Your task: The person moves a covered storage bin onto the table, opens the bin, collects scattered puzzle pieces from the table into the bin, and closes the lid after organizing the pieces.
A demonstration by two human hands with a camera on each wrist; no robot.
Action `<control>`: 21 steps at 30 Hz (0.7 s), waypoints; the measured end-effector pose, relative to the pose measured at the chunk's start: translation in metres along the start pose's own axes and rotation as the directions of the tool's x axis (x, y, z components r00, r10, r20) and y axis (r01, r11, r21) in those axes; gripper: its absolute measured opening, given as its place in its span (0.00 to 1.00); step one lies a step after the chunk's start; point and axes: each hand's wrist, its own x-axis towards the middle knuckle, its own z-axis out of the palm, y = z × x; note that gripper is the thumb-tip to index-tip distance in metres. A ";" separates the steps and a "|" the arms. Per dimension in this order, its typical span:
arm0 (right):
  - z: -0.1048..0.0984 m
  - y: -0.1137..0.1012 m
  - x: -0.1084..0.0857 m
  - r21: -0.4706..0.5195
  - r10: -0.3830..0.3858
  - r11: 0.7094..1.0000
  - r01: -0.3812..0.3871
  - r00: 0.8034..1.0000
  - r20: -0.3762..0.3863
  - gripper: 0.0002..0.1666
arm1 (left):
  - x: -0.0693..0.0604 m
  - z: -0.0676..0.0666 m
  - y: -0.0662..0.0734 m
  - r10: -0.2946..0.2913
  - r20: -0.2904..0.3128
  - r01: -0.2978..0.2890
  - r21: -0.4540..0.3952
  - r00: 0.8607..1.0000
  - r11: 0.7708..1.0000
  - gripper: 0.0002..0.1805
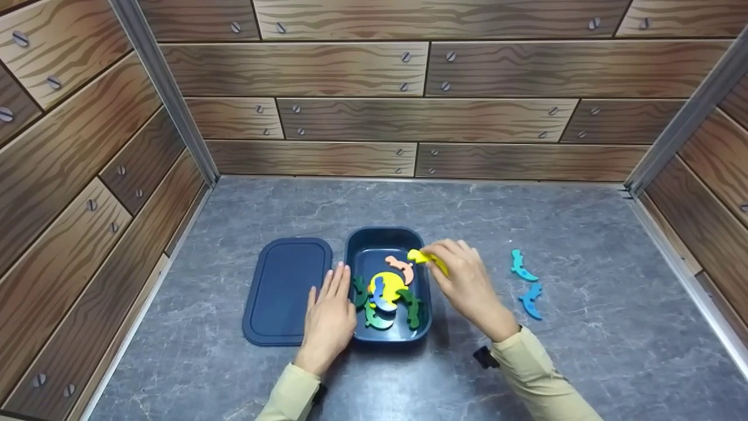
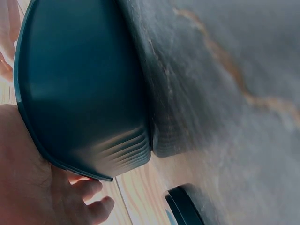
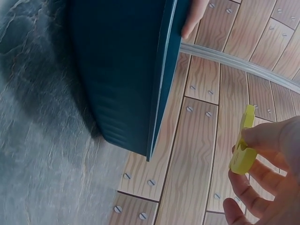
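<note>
A dark blue rectangular box [image 1: 388,338] stands uncovered, with several flat animal-shaped pieces and a yellow round piece [image 1: 383,280] inside. My left hand [image 1: 330,321] rests along the box's left rim, fingers extended forward; the box wall [image 2: 84,84] fills much of the left wrist view. Above the right rim, my right hand [image 1: 464,283] pinches a yellow animal-shaped piece [image 3: 243,147] between thumb and fingers. Within the box lie a pink piece [image 1: 403,270], a blue piece [image 1: 380,289] on the yellow one, and green pieces [image 1: 412,310].
The box's dark blue lid [image 1: 286,292] lies flat on the grey marbled table [image 1: 193,351], left of the box. Right of my right hand lie a teal piece [image 1: 519,266] and a blue curved piece [image 1: 530,301]. Wood-patterned walls [image 1: 409,117] enclose the back and sides.
</note>
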 end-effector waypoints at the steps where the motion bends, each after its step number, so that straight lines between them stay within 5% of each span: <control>1: 0.001 0.000 0.001 -0.001 0.000 1.000 0.000 1.000 -0.001 0.14 | 0.000 0.000 0.000 0.000 -0.001 0.000 0.001 1.000 1.000 0.33; 21: 0.021 -0.012 0.014 0.049 -0.098 0.994 0.098 0.995 0.000 0.13 | 0.001 -0.001 0.001 -0.011 0.016 0.011 -0.002 1.000 1.000 0.33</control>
